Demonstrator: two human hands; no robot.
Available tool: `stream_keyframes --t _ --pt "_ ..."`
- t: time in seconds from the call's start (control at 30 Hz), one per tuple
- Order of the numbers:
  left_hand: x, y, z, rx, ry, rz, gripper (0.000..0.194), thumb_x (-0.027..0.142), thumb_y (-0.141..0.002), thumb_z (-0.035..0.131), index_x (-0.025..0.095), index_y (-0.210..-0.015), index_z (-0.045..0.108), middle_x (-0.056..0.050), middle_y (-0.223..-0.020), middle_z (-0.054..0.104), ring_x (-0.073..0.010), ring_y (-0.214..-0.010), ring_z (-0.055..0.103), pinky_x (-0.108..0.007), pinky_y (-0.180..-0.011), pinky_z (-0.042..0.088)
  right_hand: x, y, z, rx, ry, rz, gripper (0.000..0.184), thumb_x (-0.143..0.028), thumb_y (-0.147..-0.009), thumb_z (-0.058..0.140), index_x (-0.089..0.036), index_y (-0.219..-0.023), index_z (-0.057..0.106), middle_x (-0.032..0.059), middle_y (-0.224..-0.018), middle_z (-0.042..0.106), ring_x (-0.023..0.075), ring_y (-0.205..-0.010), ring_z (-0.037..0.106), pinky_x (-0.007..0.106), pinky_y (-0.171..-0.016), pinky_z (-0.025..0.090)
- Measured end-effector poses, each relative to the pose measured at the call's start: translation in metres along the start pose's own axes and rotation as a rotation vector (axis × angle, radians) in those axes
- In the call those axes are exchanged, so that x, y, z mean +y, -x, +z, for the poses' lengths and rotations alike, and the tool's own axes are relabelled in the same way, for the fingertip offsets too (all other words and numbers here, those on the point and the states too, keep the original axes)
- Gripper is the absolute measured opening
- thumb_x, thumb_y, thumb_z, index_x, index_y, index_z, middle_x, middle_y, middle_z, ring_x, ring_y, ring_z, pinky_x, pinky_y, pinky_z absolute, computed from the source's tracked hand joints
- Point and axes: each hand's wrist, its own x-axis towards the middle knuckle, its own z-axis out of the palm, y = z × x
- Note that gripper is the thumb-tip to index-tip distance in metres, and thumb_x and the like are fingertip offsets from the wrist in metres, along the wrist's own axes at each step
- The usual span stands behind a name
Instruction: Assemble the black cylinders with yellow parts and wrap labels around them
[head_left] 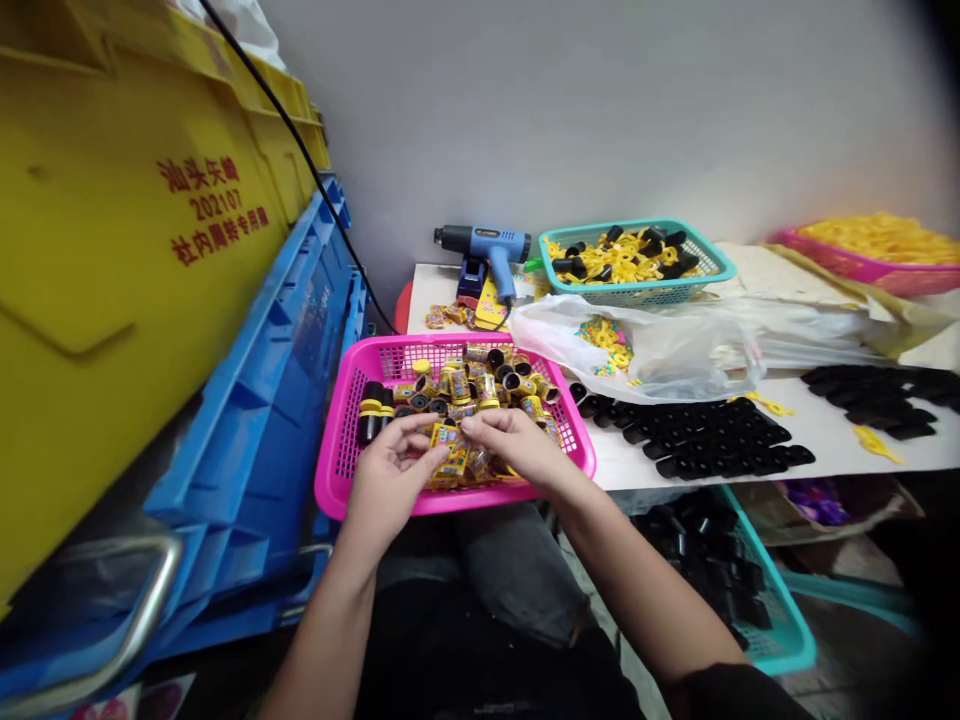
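Note:
My left hand (385,483) and my right hand (521,447) meet over the front of a pink basket (457,503). Between them is a small yellow printed label (448,447), which looks flat. The left thumb and fingers hold its left side, while the right thumb and forefinger pinch its upper right corner. Under and behind it, the basket holds many small black cylinders wrapped in yellow printed film (486,390), lying jumbled. Several black cylinders with yellow bands (370,415) stand along the basket's left side.
A blue heat gun (495,245) sits behind the basket. Right of it are a teal basket (637,292) of yellow and black parts, a plastic bag (675,350) and rows of black cups (697,435). Blue crates (247,400) and a yellow crate (112,230) crowd the left.

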Motion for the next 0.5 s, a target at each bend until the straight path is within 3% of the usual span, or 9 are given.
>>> stream_keyframes --t 0.1,0.2,0.3,0.5 --pt "-0.003 0.004 0.002 0.026 0.000 0.005 0.046 0.028 -0.068 0.074 0.018 -0.111 0.061 0.006 -0.060 0.061 -0.0105 -0.056 0.059 -0.022 -0.059 0.049 0.000 0.003 0.005 -0.007 -0.098 -0.059 0.035 -0.044 -0.078 0.066 -0.017 -0.100 0.064 0.0011 -0.087 0.061 0.0129 -0.078 0.056 0.026 -0.073 0.043" --pt "-0.005 0.011 -0.004 -0.116 -0.081 -0.013 0.060 0.025 -0.072 0.070 0.019 -0.129 0.050 0.005 -0.063 0.064 -0.0131 -0.063 0.063 -0.025 -0.065 0.050 0.001 0.004 0.009 -0.121 -0.092 -0.086 0.046 -0.029 -0.076 0.069 -0.018 -0.119 0.056 0.0027 -0.094 0.063 0.0137 -0.084 0.059 0.028 -0.079 0.046" --pt "-0.006 0.017 -0.008 -0.229 -0.129 -0.029 0.068 0.022 -0.074 0.067 0.022 -0.137 0.041 0.005 -0.066 0.063 -0.0138 -0.068 0.064 -0.028 -0.072 0.051 0.001 0.003 0.012 -0.244 -0.021 -0.079 0.041 -0.021 -0.077 0.067 -0.018 -0.116 0.058 -0.0007 -0.081 0.061 0.0109 -0.071 0.057 0.026 -0.069 0.045" --pt "-0.005 0.014 -0.019 -0.137 0.026 -0.118 0.073 0.026 -0.072 0.070 0.020 -0.137 0.038 0.001 -0.080 0.066 -0.0154 -0.077 0.065 -0.029 -0.076 0.051 0.001 -0.004 0.020 -0.063 -0.218 -0.091 0.034 -0.026 -0.077 0.069 -0.018 -0.106 0.054 -0.0047 -0.074 0.056 0.0082 -0.065 0.052 0.023 -0.064 0.041"
